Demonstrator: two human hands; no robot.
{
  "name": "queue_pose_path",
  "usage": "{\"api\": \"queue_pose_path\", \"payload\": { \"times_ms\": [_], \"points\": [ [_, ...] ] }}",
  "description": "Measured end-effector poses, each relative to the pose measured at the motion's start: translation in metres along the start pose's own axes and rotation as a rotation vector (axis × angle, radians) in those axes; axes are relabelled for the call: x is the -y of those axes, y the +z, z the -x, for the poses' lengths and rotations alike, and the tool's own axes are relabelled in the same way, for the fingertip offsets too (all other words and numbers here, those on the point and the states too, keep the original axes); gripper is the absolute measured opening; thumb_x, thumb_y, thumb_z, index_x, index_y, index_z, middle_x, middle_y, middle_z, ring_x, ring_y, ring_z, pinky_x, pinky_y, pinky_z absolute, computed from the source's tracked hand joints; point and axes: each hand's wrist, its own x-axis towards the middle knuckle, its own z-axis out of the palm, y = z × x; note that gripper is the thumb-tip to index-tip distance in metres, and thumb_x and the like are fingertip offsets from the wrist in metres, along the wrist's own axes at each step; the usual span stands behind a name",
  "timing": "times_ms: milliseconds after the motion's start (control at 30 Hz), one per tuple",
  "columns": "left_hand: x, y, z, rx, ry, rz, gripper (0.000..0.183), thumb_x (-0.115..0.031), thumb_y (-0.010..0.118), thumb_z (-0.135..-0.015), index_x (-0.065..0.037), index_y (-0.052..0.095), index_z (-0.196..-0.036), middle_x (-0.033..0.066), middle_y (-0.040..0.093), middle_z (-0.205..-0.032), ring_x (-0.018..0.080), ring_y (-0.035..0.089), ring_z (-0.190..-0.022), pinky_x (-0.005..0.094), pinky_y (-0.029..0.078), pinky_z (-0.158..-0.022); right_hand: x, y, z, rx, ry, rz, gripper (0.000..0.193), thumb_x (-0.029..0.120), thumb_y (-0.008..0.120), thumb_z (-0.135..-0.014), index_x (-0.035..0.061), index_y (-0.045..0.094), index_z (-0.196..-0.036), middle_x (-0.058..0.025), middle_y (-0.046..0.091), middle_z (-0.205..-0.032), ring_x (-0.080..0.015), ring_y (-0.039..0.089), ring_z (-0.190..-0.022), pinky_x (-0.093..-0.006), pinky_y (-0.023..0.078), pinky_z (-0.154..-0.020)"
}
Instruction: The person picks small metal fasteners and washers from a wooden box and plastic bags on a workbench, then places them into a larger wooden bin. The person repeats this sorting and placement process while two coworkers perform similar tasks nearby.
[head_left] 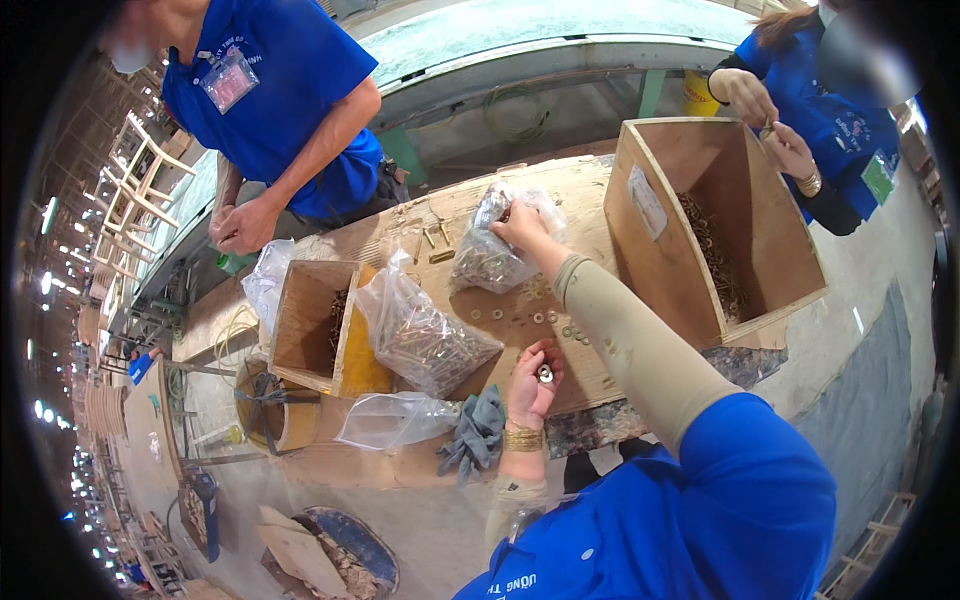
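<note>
Workbench takes up most of my view, raw wood, crowded. Big open wooden box sits at the right with dark hardware along its floor; a smaller wooden box sits left. Between them lie two clear bags of metal fasteners: one near centre, another further back. An empty bag and a grey rag lie at the near edge.

Right hand is stretched out, fingers down in the mouth of the far bag; I cannot tell whether it has pinched anything inside. Left hand is cupped palm-up, loosely curled round a few small washers. More loose washers are scattered on the wood just beyond it.

Risks as I judge them: the cupped hand is barely closed, so a tilt could spill washers off the near edge. Dragging the right hand out could pull the bag over and dump fasteners. Two co-workers in blue stand across the bench, so a bump is possible.
</note>
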Motion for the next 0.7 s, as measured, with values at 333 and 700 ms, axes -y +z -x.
{"api": "queue_pose_path", "payload": {
  "times_ms": [333,700],
  "points": [
    [0.006,0.003,0.005,-0.131,0.024,-0.079,0.012,-0.013,0.044,-0.087,-0.009,0.05,-0.098,0.0081,0.059,-0.084,0.0125,0.055,-0.067,0.0214,0.047,-0.055,-0.009,-0.001,-0.004,0.069,0.086,-0.047,0.037,0.017,0.056,-0.065,-0.0036,0.057,-0.095,-0.023,0.06,-0.091,-0.0324,0.058,-0.09,-0.0367,0.046,-0.075],
    [0.02,0.013,0.013,-0.068,-0.081,-0.192,0.018,-0.015,0.046,-0.087,-0.007,0.051,-0.102,0.0047,0.057,-0.078,0.01,0.053,-0.061,0.0206,0.044,-0.051,-0.024,-0.016,-0.01,0.263,-0.022,-0.271,0.016,0.009,0.059,-0.069,-0.0033,0.057,-0.079,-0.0096,0.058,-0.065,-0.0154,0.056,-0.054,-0.0284,0.046,-0.045]
  ]
}}
